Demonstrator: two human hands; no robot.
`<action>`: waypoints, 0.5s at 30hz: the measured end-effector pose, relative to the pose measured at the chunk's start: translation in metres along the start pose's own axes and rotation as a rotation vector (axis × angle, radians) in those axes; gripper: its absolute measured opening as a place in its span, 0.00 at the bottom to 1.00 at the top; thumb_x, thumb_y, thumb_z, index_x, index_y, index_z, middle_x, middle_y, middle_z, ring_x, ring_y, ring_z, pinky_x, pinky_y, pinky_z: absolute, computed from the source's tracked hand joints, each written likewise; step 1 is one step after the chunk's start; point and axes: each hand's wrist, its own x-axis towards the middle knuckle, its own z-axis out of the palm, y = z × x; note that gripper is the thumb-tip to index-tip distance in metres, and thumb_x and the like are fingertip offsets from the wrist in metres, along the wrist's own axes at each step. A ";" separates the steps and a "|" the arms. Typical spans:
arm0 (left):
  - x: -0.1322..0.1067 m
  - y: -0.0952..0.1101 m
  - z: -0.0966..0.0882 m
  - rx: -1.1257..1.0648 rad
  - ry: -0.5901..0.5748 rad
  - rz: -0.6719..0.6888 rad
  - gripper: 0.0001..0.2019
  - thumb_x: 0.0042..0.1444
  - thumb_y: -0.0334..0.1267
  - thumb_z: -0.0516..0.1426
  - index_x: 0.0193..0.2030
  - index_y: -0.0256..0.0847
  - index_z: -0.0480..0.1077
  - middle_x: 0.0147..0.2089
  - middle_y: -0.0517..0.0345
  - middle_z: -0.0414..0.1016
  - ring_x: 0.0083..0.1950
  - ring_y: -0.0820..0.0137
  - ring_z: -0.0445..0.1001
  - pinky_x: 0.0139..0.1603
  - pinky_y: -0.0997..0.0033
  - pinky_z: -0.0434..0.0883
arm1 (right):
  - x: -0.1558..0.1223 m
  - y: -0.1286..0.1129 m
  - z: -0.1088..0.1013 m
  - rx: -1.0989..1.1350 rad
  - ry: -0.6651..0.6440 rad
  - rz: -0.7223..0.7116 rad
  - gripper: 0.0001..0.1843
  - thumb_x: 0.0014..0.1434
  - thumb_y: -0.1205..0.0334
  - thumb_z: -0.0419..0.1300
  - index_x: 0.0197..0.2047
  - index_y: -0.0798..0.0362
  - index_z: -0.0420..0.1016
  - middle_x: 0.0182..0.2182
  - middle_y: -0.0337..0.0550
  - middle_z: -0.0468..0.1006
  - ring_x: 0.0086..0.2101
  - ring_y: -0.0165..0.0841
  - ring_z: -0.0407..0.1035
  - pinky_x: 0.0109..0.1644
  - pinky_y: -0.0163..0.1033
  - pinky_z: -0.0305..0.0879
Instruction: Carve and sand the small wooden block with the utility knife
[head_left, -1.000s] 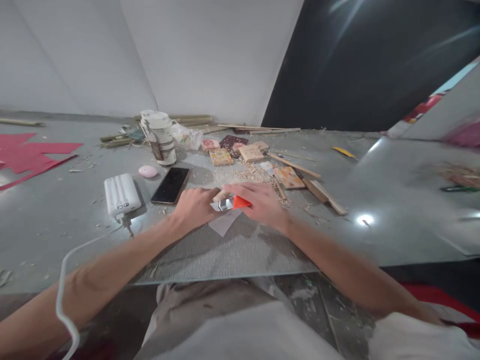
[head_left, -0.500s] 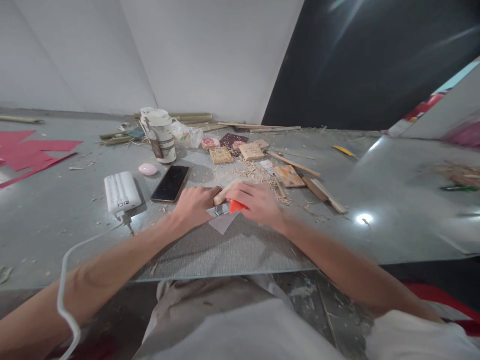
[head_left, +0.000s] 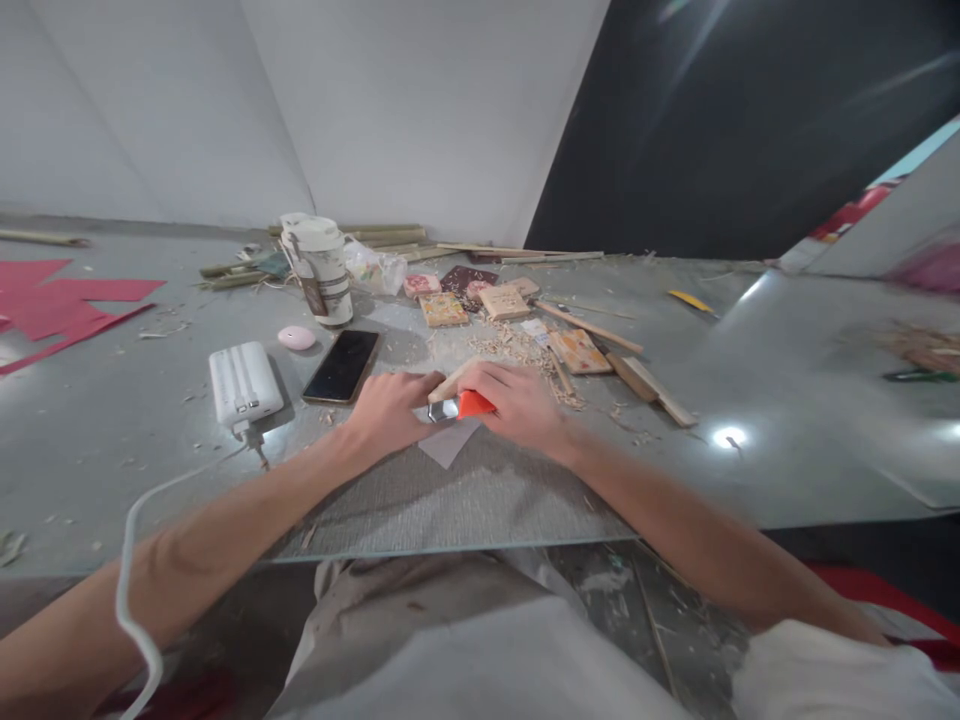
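Note:
Near the table's front, my left hand [head_left: 391,405] is closed around the left end of a small pale wooden block [head_left: 455,381]. My right hand [head_left: 521,405] grips an orange-handled knife [head_left: 475,404], and its fingers also reach over the block's right side. The knife's metal part [head_left: 443,410] points left, in front of the block and close to my left thumb. Both hands cover much of the block and the handle. A light, pointed sheet of paper [head_left: 448,445] lies beneath them.
Wood shavings [head_left: 499,345], carved blocks [head_left: 504,302] and wood sticks [head_left: 590,327] lie beyond my hands. A phone [head_left: 342,367], power bank [head_left: 245,384] with a cable, and paper cup [head_left: 324,275] stand left. Red paper [head_left: 64,305] is far left, a yellow cutter [head_left: 691,301] right.
The knife's metal part has tilted and slid slightly, and now catches the light. My right hand has shifted a little; the left hand stays nearly in place.

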 end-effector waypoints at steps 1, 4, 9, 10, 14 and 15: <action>0.000 0.001 0.002 -0.003 0.019 -0.023 0.23 0.67 0.60 0.58 0.53 0.45 0.81 0.45 0.48 0.89 0.45 0.50 0.87 0.33 0.64 0.61 | 0.000 0.000 0.000 0.014 0.003 0.043 0.12 0.74 0.69 0.58 0.54 0.44 0.78 0.48 0.39 0.87 0.48 0.36 0.81 0.48 0.40 0.70; 0.003 0.002 0.007 -0.003 0.053 -0.114 0.27 0.70 0.63 0.54 0.50 0.45 0.84 0.43 0.46 0.89 0.44 0.49 0.87 0.34 0.63 0.64 | -0.001 0.005 0.001 0.013 0.036 0.173 0.07 0.74 0.64 0.59 0.50 0.45 0.78 0.46 0.41 0.87 0.43 0.36 0.79 0.44 0.40 0.68; 0.003 0.000 0.007 -0.033 0.068 -0.095 0.29 0.72 0.65 0.50 0.46 0.47 0.85 0.40 0.48 0.89 0.41 0.51 0.87 0.33 0.64 0.65 | -0.003 0.020 0.002 -0.004 0.129 0.325 0.02 0.70 0.63 0.61 0.44 0.47 0.75 0.38 0.42 0.83 0.36 0.37 0.74 0.41 0.42 0.64; 0.003 0.000 0.007 -0.049 0.069 -0.088 0.29 0.72 0.66 0.50 0.47 0.47 0.85 0.40 0.49 0.89 0.40 0.52 0.87 0.33 0.64 0.65 | -0.003 0.023 0.002 -0.005 0.147 0.349 0.02 0.69 0.63 0.61 0.42 0.47 0.75 0.36 0.41 0.82 0.35 0.37 0.73 0.40 0.42 0.63; 0.002 -0.002 0.004 -0.071 0.062 -0.108 0.29 0.72 0.66 0.51 0.46 0.47 0.85 0.37 0.49 0.88 0.38 0.51 0.86 0.33 0.64 0.66 | -0.002 0.030 0.002 -0.006 0.202 0.423 0.02 0.67 0.63 0.60 0.41 0.47 0.74 0.33 0.39 0.79 0.33 0.36 0.70 0.40 0.41 0.62; 0.002 -0.002 0.004 -0.068 0.064 -0.112 0.29 0.71 0.65 0.51 0.46 0.47 0.85 0.37 0.49 0.88 0.39 0.51 0.86 0.33 0.64 0.67 | -0.002 0.031 0.002 -0.004 0.209 0.438 0.03 0.67 0.63 0.60 0.42 0.47 0.74 0.33 0.40 0.79 0.33 0.36 0.70 0.40 0.42 0.62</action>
